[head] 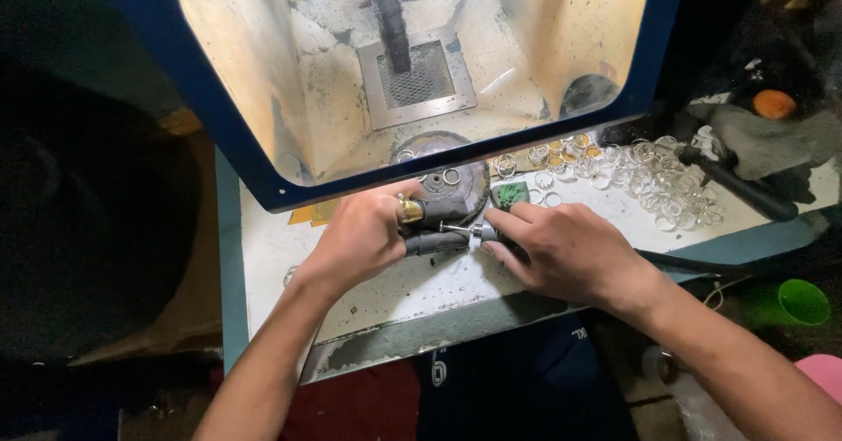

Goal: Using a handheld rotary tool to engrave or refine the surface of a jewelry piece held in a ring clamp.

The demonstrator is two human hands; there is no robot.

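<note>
Both of your hands meet at the front of the table, working a ring with a small rotary tool.

Your left hand (360,235) has its grip closed around a gold-coloured ring (409,210), pressing it against a pair of dark padded pegs (436,228) that lie on the white table (386,288). Your right hand (561,250) is wrapped firmly around the handpiece of a rotary tool (485,231), whose thin bit points left, its tip just beside the ring. Behind your hands stands a blue-framed dust hood (412,64) with a metal grille inside. To your right, well apart from the ring you hold, a heap of pale rings (645,178) is spread across the table, near a dark cloth (772,138).
</note>
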